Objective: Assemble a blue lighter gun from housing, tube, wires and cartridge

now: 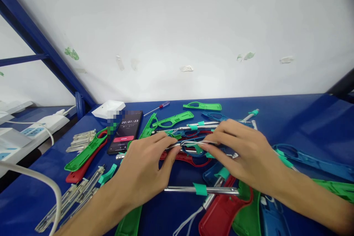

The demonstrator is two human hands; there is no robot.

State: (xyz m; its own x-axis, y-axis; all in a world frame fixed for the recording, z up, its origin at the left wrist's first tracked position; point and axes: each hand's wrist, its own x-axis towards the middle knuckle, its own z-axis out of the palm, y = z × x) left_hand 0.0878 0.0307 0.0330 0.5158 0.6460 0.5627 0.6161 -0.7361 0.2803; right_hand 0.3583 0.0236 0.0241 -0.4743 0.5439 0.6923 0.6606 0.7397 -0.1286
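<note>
Slanting down the left side, a blue metal frame (41, 40) meets a white wall (177, 25) marked with green and whitish scraps. Beside the frame lies a white power strip (41, 127) with pale blue socket panels, and a thick white cable (56, 195) curves through the near left corner.

On the blue flat tabletop (163, 217), the left part bears clear narrow plastic pieces (74, 196), a green plastic handle shell (85, 153) overlapping a red one, and an open white box (108, 109). Right of these, a black smartphone (125, 132) shows a timer at 00:01:23.

The left hand (146, 171) reaches in over the tabletop, its thumb and index finger pinched narrowly on the thin white wires (192, 142). These run between the two hands near the middle, above blue and red shells. Farther back lie a slim screwdriver (159, 108) and bright green shells (203, 106) near the wall. Nearer, silver metal rods (221, 190) wrapped in teal tape lie by a red plastic shell (218, 215).

The right hand (249, 151) pinches the wires' other side between thumb and fingers. Beyond its wrist, a long blue plastic shell (320, 162) extends rightward, with green plastic nearer the edge.
</note>
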